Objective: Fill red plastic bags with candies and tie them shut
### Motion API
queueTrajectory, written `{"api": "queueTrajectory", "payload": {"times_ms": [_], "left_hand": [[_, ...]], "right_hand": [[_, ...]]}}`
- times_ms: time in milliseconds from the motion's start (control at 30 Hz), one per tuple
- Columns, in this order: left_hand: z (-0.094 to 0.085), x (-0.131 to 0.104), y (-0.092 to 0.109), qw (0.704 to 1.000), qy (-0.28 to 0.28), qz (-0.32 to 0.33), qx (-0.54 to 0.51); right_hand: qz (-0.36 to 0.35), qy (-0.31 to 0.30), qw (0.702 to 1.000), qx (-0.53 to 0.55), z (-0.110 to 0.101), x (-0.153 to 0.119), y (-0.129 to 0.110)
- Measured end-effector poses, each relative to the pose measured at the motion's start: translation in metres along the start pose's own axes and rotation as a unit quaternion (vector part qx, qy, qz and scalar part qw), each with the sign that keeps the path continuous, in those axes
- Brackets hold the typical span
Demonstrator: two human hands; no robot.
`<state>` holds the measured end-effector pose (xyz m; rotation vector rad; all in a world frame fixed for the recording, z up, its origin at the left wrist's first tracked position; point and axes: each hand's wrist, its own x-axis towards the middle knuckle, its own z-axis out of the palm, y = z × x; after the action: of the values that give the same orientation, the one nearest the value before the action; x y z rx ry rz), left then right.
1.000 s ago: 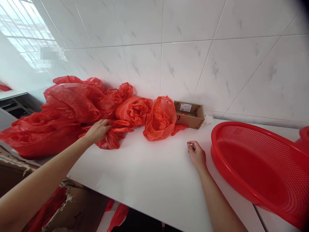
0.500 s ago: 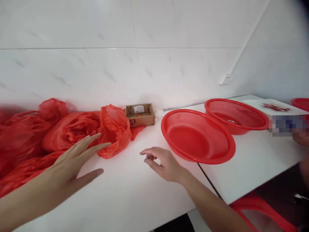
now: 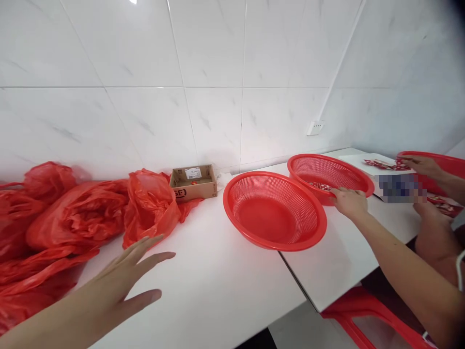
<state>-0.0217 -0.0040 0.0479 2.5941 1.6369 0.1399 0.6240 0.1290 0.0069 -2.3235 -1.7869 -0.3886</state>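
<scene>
My left hand [image 3: 127, 278] hovers over the white table with its fingers spread, holding nothing, close in front of an open red plastic bag [image 3: 150, 208]. Out to the right, my right hand [image 3: 351, 202] reaches over the near rim of the farther red basket [image 3: 358, 174]. Its fingers are closed on a small red-and-white patterned piece [image 3: 319, 186] whose exact kind I cannot make out. Between my hands stands another red basket [image 3: 269, 213], with bare inner walls and bottom.
Several red plastic bags [image 3: 76, 208] lie along the left. A cardboard box [image 3: 194, 184] stands by the wall. At right, another person's hand [image 3: 426, 167] touches patterned pieces [image 3: 385, 165] near another red basket [image 3: 450, 162]. A red stool [image 3: 358, 305] stands below the table edge.
My right hand has moved right, from beside the nearer basket to the farther one, and closed on the patterned piece. My left hand stays open. The view has turned right.
</scene>
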Motion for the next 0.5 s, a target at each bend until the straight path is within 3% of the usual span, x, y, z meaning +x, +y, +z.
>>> {"api": "queueTrajectory", "payload": {"times_ms": [100,267,367,500], "left_hand": [[-0.003,0.003,0.014,0.999,-0.032,0.000,-0.015],[-0.010,0.003,0.031,0.996,-0.057,-0.019,-0.058],[-0.006,0.003,0.045,0.989,-0.064,-0.049,-0.127],[0.017,-0.001,0.069,0.964,-0.059,-0.098,-0.239]], "right_hand": [[-0.025,0.035,0.999,-0.010,-0.008,0.008,0.006],[-0.097,0.131,0.987,0.008,-0.051,0.017,-0.006],[-0.180,0.217,0.957,0.062,-0.084,-0.001,-0.041],[-0.298,0.238,0.912,0.152,-0.132,-0.051,-0.115]]}}
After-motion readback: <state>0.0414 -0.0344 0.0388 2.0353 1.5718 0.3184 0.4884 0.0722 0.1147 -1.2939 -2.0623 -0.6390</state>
